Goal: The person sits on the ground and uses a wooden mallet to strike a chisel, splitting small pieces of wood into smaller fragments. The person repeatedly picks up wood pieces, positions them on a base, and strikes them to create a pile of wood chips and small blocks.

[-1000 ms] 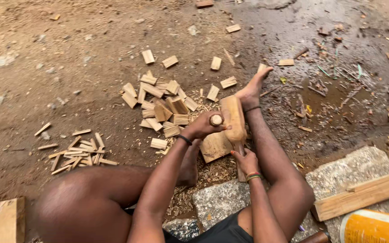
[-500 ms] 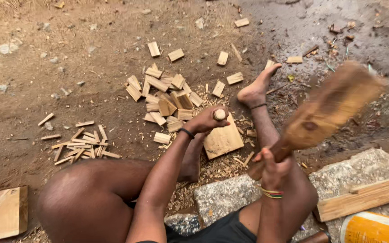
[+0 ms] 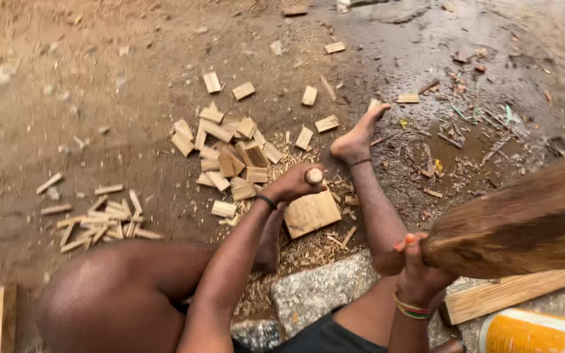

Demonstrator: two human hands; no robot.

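Left hand [image 3: 294, 187] of mine is wrapped tight around a short wooden handle [image 3: 313, 176], holding it upright on the flat wood block [image 3: 312, 212] that lies on the dirt ground [image 3: 99, 78] between my legs. At 3 o'clock from the block, my right hand [image 3: 416, 265] is clenched on the grip of a big wooden mallet [image 3: 524, 225], raised and blurred. Cut wood pieces [image 3: 227, 153] are heaped at 10 o'clock from the block, thin splints [image 3: 102, 219] lie at 9 o'clock, and my bare foot [image 3: 358, 140] rests at 1 o'clock
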